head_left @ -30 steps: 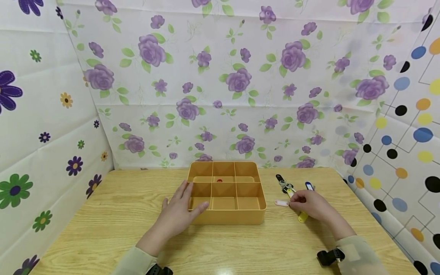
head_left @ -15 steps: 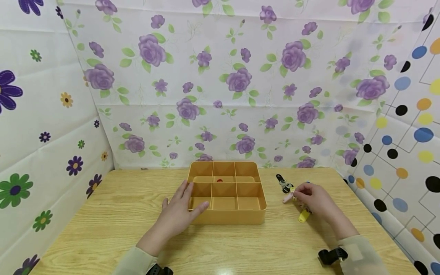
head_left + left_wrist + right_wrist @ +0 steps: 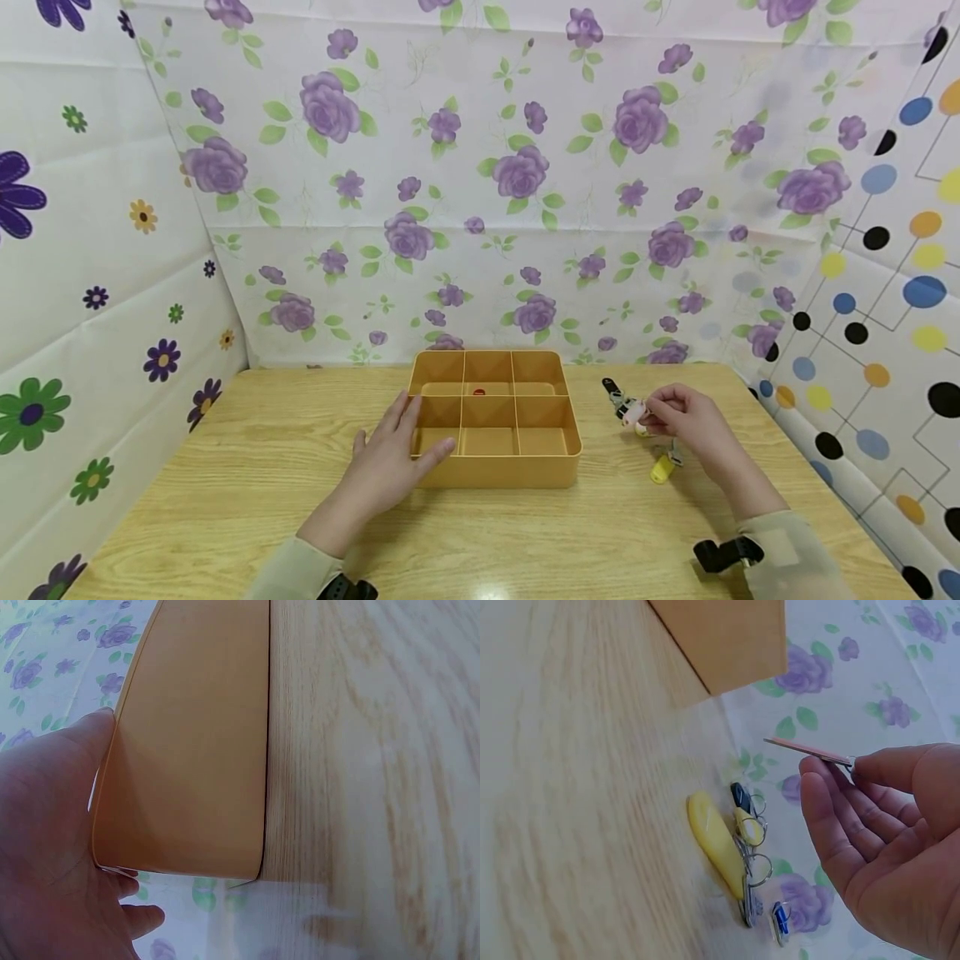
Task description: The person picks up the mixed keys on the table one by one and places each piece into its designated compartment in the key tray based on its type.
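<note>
My left hand (image 3: 386,467) rests on the left front corner of a tan box (image 3: 495,473) with several compartments. Its fingers lie over the left rim and its thumb reaches over the front one. In the right wrist view, my right hand (image 3: 889,832) pinches a pink key tag (image 3: 806,748) near its metal ring, between thumb and index finger, above the table. Below it lie a large yellow key tag (image 3: 716,838), a smaller yellow tag (image 3: 750,827) with a white label, a black one (image 3: 741,796) and a blue one (image 3: 780,919), with rings and keys.
A small red object (image 3: 479,392) sits in the box's back middle compartment, mostly hidden by the divider. Flowered cloth (image 3: 517,175) hangs behind the wooden table (image 3: 465,542); a dotted cloth (image 3: 870,375) bounds the right side.
The pink key tag has gone from lying on the table to hanging in my right hand's pinch. That hand has risen and shifted slightly away. My left hand has stayed on the box.
</note>
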`<action>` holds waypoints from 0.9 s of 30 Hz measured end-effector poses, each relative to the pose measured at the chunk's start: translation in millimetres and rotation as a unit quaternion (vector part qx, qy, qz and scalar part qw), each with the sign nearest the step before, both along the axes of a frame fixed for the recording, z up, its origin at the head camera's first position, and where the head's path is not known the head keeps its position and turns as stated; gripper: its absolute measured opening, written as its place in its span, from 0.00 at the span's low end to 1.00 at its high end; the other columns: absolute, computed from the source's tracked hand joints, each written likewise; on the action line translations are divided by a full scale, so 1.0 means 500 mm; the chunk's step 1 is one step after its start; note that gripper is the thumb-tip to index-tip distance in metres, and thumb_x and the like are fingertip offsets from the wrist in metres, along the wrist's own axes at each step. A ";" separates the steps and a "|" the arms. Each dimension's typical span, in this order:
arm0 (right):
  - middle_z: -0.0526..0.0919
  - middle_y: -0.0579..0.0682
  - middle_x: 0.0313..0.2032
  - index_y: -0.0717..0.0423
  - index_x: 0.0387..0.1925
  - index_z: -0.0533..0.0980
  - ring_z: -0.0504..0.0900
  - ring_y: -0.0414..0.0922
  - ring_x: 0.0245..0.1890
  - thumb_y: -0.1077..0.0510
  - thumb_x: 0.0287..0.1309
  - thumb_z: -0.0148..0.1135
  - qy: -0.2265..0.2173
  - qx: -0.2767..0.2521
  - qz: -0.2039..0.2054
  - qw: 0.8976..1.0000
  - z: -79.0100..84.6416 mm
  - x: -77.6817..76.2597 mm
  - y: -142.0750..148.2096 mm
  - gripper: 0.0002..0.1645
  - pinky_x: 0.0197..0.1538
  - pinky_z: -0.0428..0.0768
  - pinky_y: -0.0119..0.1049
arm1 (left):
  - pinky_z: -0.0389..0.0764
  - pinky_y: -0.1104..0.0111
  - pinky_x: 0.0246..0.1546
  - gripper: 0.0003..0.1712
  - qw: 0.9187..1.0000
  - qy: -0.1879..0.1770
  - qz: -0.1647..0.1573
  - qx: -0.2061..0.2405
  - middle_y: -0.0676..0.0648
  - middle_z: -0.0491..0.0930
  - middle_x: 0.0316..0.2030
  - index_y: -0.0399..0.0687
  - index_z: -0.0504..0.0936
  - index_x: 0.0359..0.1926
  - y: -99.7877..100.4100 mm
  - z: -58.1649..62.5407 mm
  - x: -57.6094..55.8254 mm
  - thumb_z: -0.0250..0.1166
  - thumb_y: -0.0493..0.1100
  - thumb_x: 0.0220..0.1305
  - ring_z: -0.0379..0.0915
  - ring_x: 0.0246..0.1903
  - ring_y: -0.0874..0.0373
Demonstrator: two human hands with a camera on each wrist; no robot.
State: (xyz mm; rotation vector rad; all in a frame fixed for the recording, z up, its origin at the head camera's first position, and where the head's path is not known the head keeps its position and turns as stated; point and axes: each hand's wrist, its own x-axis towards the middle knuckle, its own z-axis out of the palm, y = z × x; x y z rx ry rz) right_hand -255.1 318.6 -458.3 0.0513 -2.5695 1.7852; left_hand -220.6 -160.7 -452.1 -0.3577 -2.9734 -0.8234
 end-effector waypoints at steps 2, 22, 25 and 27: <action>0.89 0.61 0.50 0.71 0.63 0.74 0.91 0.53 0.51 0.55 0.86 0.58 0.000 -0.007 0.001 1.000 0.002 -0.001 -0.001 0.21 0.56 0.90 0.48 | 0.37 0.20 0.74 0.61 1.000 0.001 0.000 -0.001 0.40 0.39 0.89 0.44 0.49 0.90 0.000 0.001 0.000 0.59 0.76 0.77 0.47 0.84 0.33; 0.92 0.55 0.48 0.70 0.61 0.74 0.92 0.46 0.49 0.53 0.84 0.63 0.010 -0.078 0.017 0.997 0.032 0.011 -0.015 0.22 0.56 0.89 0.43 | 0.38 0.19 0.73 0.64 1.000 0.005 -0.001 -0.006 0.39 0.40 0.89 0.45 0.50 0.90 0.003 0.005 0.003 0.54 0.82 0.74 0.48 0.84 0.33; 0.91 0.57 0.49 0.70 0.59 0.74 0.92 0.48 0.49 0.53 0.82 0.65 0.012 -0.081 0.017 0.996 0.033 0.011 -0.015 0.22 0.57 0.89 0.44 | 0.38 0.19 0.73 0.64 1.000 0.005 -0.001 -0.005 0.39 0.40 0.89 0.45 0.50 0.90 0.003 0.005 0.003 0.54 0.83 0.74 0.48 0.84 0.33; 0.91 0.57 0.49 0.69 0.57 0.75 0.92 0.48 0.48 0.53 0.81 0.67 0.013 -0.083 0.013 0.996 0.034 0.011 -0.016 0.22 0.55 0.90 0.43 | 0.38 0.19 0.73 0.64 1.000 0.005 -0.001 -0.006 0.39 0.40 0.89 0.45 0.50 0.90 0.003 0.005 0.003 0.54 0.83 0.74 0.48 0.84 0.33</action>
